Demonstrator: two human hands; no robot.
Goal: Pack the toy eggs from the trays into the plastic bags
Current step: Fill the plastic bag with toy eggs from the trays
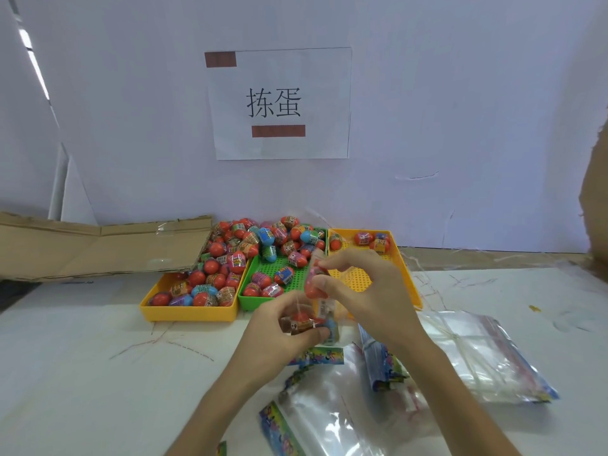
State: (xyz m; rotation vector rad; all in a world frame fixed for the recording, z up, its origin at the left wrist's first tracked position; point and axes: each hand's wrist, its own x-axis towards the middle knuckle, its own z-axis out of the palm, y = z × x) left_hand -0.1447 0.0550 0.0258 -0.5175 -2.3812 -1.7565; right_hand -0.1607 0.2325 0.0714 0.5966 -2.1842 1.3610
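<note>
left hand (289,319): fingers are being curled round the small bag (324,319) with eggs.
right hand (355,278): a red egg (312,286) is being pinched at the mouth.
risk: the egg may be slipping onto the desk (98,373) if the thin film is folding shut.

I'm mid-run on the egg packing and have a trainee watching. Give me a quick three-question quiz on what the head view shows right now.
1. True or false: the green tray stands between two yellow trays.
2. Which tray holds the fewest toy eggs? A) left yellow tray B) green tray C) right yellow tray
3. What does the right hand pinch above the small plastic bag that the left hand grips?

Key
1. True.
2. C: only a few eggs lie at its far end.
3. A red toy egg, held at the bag's mouth; other eggs already sit inside.
</note>
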